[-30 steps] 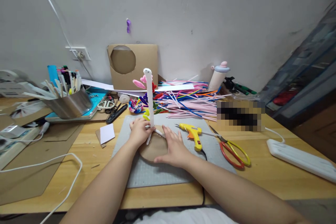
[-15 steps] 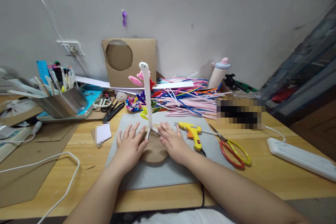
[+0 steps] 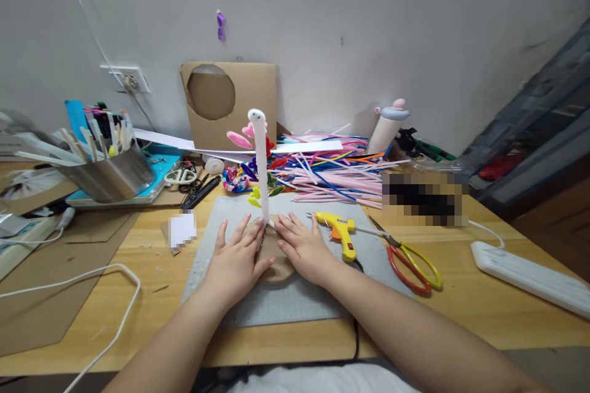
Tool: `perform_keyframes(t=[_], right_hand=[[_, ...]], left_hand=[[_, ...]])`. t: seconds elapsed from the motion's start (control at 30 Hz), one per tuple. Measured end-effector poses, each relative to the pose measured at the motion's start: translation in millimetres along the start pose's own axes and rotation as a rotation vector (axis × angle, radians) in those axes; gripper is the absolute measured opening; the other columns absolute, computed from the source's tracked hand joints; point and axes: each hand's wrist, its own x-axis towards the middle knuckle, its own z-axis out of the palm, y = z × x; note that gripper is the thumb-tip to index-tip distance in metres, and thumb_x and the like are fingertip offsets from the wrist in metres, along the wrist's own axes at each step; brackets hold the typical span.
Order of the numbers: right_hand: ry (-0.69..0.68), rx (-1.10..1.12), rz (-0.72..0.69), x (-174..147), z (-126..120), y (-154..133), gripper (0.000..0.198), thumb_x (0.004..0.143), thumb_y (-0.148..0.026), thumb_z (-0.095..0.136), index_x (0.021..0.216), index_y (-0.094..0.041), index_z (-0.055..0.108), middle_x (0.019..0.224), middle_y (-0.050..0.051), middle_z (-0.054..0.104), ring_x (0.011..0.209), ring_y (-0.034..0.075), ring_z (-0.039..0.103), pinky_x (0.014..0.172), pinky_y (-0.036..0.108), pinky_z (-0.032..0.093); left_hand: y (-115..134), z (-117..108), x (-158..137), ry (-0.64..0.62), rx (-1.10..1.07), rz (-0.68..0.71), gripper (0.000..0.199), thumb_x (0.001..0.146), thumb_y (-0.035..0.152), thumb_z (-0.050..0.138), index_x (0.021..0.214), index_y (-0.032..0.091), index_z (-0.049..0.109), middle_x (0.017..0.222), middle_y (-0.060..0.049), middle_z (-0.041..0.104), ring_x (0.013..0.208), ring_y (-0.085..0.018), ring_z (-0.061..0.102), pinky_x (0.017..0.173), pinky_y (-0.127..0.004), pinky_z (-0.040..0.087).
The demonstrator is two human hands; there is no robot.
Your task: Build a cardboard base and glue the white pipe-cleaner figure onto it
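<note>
Head: fuzzy stem [image 3: 261,166], round cardboard [image 3: 271,248]

Soft, even indoor light; grey wall [image 3: 396,24] darkening toward the upper corners. Faint shadow left of bottle [image 3: 385,132]. Sheen on steel container [image 3: 115,175]. Wide-angle stretch at edges; pixelated patch, right tabletop [image 3: 488,301].

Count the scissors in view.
2 that I can make out: the large scissors with red and yellow handles, right of the yellow plastic glue gun, and the white-handled pair, back left near the silvery metal cup. Others may be hidden.
</note>
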Motion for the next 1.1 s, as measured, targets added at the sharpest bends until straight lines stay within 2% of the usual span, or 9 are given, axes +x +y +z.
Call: perform_keyframes(t=[0.3,0.47,0.6,0.77,0.93,1.0,1.1], right_hand=[[0.006,-0.082,-0.041,2,-4,1,0.047,0.098,-0.044,0.029,0.143,-0.031,0.033,0.151,-0.002,0.03,0.143,0.022,0.018,0.109,0.064,-0.007],[-0.034,-0.127,-0.102,6,-10,0,0.047,0.098,-0.042,0.03,0.143,-0.03,0.035,0.15,-0.002,0.033,0.142,0.022,0.02,0.109,0.062,-0.013],[-0.044,-0.135,-0.126,7,-13,0,0.047,0.098,-0.042,0.029,0.143,-0.029,0.035,0.15,-0.001,0.034,0.142,0.023,0.021,0.109,0.061,-0.015],[-0.024,-0.152,-0.137,5,-11,-1,0.048,0.098,-0.041,0.03,0.144,-0.027,0.034,0.149,0.0,0.035,0.142,0.022,0.021,0.109,0.063,-0.014],[0.035,-0.156,-0.105,4,-7,-4,0.045,0.099,-0.041,0.028,0.141,-0.027,0.038,0.148,0.001,0.037,0.142,0.02,0.02,0.108,0.064,-0.012],[0.042,-0.153,-0.079,3,-6,-4,0.046,0.099,-0.043,0.026,0.142,-0.028,0.036,0.15,0.001,0.034,0.143,0.02,0.019,0.108,0.065,-0.011],[0.034,-0.157,-0.04,-2,-9,-4,0.053,0.098,-0.048,0.025,0.147,-0.026,0.025,0.154,0.002,0.023,0.143,0.021,0.016,0.108,0.066,-0.009]], left_hand=[[4,-3,4,0.03,0.074,-0.041,0.054,0.09,0.05,0.043,0.136,0.022,0.048,0.14,-0.01,0.049,0.14,-0.029,0.026,0.113,-0.052,-0.009],[2,0,3,0.066,0.071,0.005,0.055,0.09,0.051,0.043,0.136,0.022,0.048,0.136,-0.008,0.054,0.14,-0.028,0.026,0.114,-0.048,-0.012],[3,2,2,0.069,0.068,0.03,0.056,0.091,0.051,0.042,0.137,0.019,0.046,0.137,-0.008,0.053,0.139,-0.026,0.027,0.113,-0.047,-0.015],[4,0,2,0.088,0.097,0.023,0.061,0.089,0.054,0.043,0.137,0.017,0.047,0.137,-0.012,0.052,0.14,-0.028,0.026,0.114,-0.049,-0.01],[2,-8,-1,0.109,0.086,-0.042,0.049,0.091,0.053,0.039,0.131,0.027,0.053,0.143,-0.008,0.046,0.14,-0.029,0.024,0.113,-0.054,-0.006],[1,-7,-7,0.133,0.068,-0.098,0.045,0.093,0.048,0.038,0.133,0.03,0.05,0.146,-0.006,0.042,0.14,-0.029,0.024,0.112,-0.057,-0.004],[2,2,-18,0.166,0.051,-0.132,0.05,0.092,0.044,0.039,0.14,0.03,0.041,0.15,-0.005,0.036,0.14,-0.029,0.024,0.111,-0.059,-0.004]])
